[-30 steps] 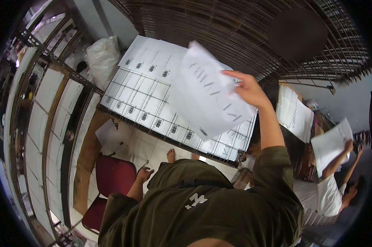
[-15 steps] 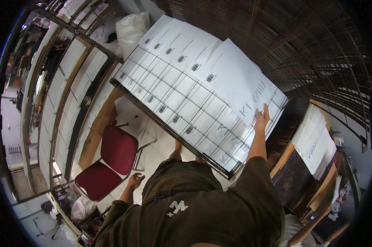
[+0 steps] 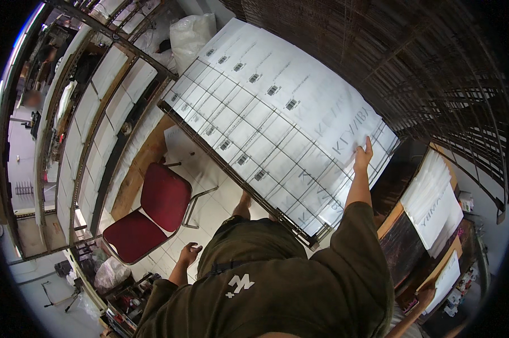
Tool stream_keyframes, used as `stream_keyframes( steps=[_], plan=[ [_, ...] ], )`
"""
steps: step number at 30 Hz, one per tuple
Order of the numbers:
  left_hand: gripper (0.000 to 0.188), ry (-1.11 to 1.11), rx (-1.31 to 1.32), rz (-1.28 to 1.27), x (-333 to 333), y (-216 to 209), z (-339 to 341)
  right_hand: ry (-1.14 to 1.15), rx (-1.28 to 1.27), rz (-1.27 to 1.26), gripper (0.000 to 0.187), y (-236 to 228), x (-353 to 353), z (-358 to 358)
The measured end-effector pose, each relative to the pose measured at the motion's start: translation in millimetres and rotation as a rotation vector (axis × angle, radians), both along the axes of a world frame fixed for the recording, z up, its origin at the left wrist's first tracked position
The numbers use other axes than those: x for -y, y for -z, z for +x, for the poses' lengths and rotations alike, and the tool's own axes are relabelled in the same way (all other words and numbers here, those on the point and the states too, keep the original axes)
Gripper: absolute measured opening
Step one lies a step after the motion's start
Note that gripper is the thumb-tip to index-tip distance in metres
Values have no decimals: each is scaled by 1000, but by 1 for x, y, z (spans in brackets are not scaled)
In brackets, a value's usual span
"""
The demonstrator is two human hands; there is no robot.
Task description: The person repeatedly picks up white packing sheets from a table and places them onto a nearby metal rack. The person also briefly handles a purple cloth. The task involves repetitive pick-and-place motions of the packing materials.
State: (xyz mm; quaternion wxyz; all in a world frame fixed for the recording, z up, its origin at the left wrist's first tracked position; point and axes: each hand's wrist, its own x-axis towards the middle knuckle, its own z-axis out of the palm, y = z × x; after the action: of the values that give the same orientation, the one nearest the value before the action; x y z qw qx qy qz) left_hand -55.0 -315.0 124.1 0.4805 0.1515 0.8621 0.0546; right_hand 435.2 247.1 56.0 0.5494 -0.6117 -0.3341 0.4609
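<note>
Ahead of me a wire rack tray holds large white printed sheets, with other sheets showing through the wires below. Large dark lettering runs across their near right part. My right hand is at the right side of the top sheet, its index finger and thumb apart, and no sheet is visibly gripped. Down by my left side, between the chair and my body, my left hand hangs with loosely bent fingers apart and nothing in it.
A folding chair with dark red pads stands at left, before shelves of white stacks. Raised wire trays hang far right. At right, a stack of printed sheets lies on a dark table. Another person's arm shows lower right.
The top sheet, raised and askew before, now lies flatter and in line on the tray. My right hand has loosened from its edge. At lower right, the other person's white sheet shows more.
</note>
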Motion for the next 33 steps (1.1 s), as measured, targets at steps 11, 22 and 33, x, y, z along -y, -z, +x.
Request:
stream_keyframes(
  steps=[11, 22, 33],
  plan=[
    [59, 7, -24, -30, -11, -4, -4, -2, -21, 65, 64, 10, -11, 2],
    [49, 52, 132, 115, -28, 34, -43, 215, 515, 221, 46, 31, 85, 0],
    [48, 1055, 125, 248, -246, 117, -79, 105, 772, -306, 30, -66, 328, -31]
  ],
)
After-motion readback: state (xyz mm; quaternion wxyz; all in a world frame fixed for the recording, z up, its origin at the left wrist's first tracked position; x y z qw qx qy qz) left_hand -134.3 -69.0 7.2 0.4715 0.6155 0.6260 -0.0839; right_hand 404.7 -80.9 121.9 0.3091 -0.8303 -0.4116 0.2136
